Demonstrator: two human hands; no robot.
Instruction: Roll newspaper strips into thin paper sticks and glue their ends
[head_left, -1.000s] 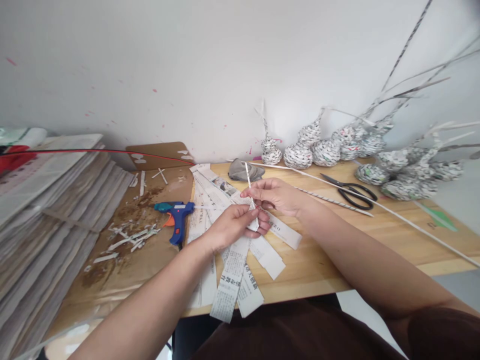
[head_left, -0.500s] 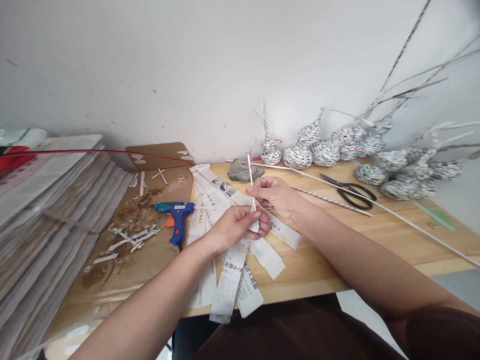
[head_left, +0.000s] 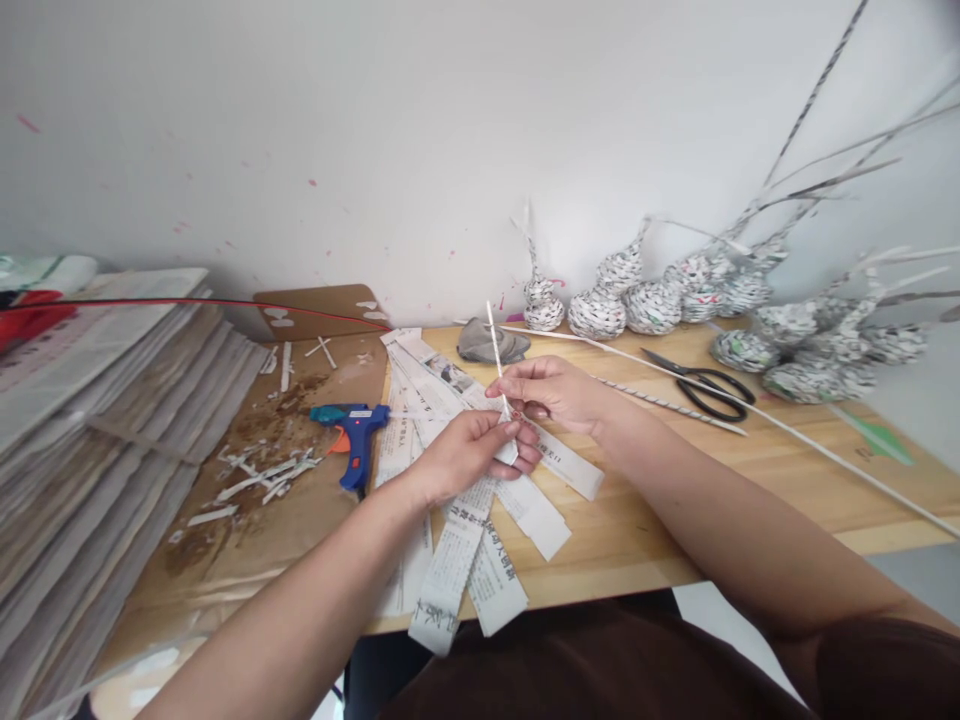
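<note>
My left hand (head_left: 480, 452) is closed on a newspaper strip (head_left: 448, 590), whose long tail hangs down toward the table's front edge. At its upper end the strip is wound into a thin paper tube (head_left: 493, 335), which points up and slightly left. The fingertips of my right hand (head_left: 551, 395) pinch this tube near its base, just above the left thumb. Flat newspaper strips (head_left: 540, 515) lie fanned out beneath both hands. The exact contact between fingers and paper is partly hidden.
A blue glue gun (head_left: 364, 440) and paper scraps (head_left: 274, 475) lie left, beside a tall newspaper stack (head_left: 150, 430). Black scissors (head_left: 709, 390), long paper rods (head_left: 810, 445) and a grey cloth (head_left: 487, 342) lie behind and right. Woven paper gourds (head_left: 652, 305) line the wall.
The thin tube has turned and tilts a little more to the left. The strip's hanging tail has swung slightly left. Both hands stay in nearly the same place.
</note>
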